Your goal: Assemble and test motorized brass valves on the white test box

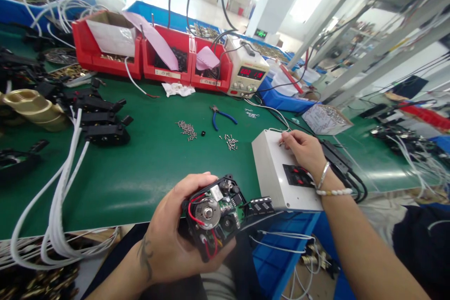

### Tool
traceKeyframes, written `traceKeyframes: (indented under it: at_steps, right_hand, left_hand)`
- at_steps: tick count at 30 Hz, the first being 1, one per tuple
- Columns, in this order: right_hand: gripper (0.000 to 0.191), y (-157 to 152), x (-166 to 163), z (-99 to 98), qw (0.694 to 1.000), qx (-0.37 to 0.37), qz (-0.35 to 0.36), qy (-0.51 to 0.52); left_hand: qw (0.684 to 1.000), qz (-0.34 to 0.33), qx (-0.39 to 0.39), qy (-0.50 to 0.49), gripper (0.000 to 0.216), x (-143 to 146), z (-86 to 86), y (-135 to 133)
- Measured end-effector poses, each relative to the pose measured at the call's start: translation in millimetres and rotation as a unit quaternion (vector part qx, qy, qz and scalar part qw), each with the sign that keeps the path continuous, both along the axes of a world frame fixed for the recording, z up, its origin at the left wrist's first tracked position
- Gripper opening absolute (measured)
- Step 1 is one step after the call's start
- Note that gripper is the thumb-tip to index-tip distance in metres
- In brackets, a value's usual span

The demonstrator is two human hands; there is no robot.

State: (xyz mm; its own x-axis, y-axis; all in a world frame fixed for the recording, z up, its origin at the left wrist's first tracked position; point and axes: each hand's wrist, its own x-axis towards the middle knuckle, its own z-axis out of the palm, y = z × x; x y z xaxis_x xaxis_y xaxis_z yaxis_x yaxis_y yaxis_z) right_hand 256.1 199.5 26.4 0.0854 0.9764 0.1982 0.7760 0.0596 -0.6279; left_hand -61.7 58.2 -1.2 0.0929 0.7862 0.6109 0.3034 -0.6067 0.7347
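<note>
- One open black housing (pixel 215 215), with circuit board (pixel 230 200) and red wires (pixel 191 211) exposed, is gripped in the left hand (pixel 170 229), at the near edge of the green table (pixel 151 159).
- The right hand (pixel 305 147) curls its fingertips together over a white box (pixel 267 161); whether they grip anything, I cannot tell.
- Beyond lie screws (pixel 231 142) and blue-handled pliers (pixel 225 114).
- Farther back stand red bins (pixel 165 82).

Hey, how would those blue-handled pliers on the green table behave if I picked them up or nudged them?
The blue-handled pliers probably feel rigid and fairly heavy for their size, given their metal head. Their spread handles may swing closed when squeezed. Lying flat on the table, they should slide rather than roll.
</note>
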Motion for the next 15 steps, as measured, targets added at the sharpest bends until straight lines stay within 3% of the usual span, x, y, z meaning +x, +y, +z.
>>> traceKeyframes:
  at_steps: [7,11,15]
  right_hand:
    - [0.067,-0.5,1.0,0.2,1.000,0.008,0.012,-0.007]
    - [0.065,-0.1,3.8,-2.3,1.000,0.012,0.015,-0.003]
    - [0.064,0.5,5.8,-4.5,1.000,0.017,0.015,-0.001]
  left_hand:
    - [0.998,-0.001,0.049,0.037,0.082,0.5,-3.1,1.9]
    - [0.995,0.003,0.101,0.024,0.079,1.3,-3.6,2.0]
    - [0.994,0.010,0.102,0.028,0.075,1.5,-1.0,2.5]
